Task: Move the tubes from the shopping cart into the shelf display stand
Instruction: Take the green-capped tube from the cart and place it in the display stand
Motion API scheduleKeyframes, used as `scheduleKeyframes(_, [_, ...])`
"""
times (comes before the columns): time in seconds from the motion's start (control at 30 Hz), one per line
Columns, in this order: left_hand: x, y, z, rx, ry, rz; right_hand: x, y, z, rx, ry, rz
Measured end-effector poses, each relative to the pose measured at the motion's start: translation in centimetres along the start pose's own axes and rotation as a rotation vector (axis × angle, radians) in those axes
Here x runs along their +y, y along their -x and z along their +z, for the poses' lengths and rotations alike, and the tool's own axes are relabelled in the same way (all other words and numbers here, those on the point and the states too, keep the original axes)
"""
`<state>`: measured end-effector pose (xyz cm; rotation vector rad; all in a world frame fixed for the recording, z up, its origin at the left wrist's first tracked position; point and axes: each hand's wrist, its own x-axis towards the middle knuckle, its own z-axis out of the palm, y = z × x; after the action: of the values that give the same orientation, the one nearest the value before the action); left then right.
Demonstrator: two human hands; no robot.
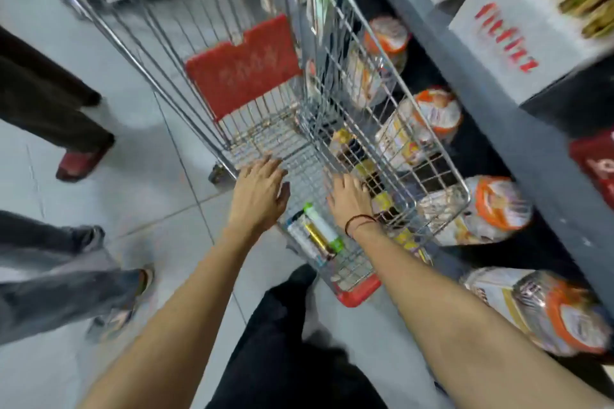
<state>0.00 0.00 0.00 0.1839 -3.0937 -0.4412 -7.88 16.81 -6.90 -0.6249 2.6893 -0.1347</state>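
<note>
Wire mesh fills the middle of the frame: your cart (332, 129) stands on grey floor tiles with its red flap (244, 68) upright inside it. Both your forearms reach up from the bottom edge into the basket. Your left hand (260, 191) is palm down just left of centre, fingers spread loosely and flat over the mesh floor, holding nothing. Your right hand (349, 197), with a dark cord at the wrist, is also palm down and open, fingers stretched toward the small packs along the cart's right wall; you grip nothing that shows. The tubes (317, 234) lie together on the basket floor between your two wrists, below both hands, white and gold with green ends. Right of the cart, the shelf (518, 143) runs diagonally, with orange-lidded jars (428, 129) beneath it.
</note>
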Motion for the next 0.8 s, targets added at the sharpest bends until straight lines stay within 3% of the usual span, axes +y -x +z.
scheduleKeyframes(0.27, [-0.7, -0.4, 1.5, 0.085, -0.022, 0.002, 1.3, -3.1, 7.7, -0.388, -0.233, 0.219])
scheduleKeyframes(0.43, [-0.6, -0.3, 1.6, 0.166, 0.042, 0.023, -0.4, -5.5, 10.2, -0.342, -0.388, 0.224])
scheduleKeyframes(0.8, [-0.6, -0.2, 1.9, 0.205, 0.035, 0.029, -1.4, -7.0, 10.5, -0.342, -0.207, 0.08])
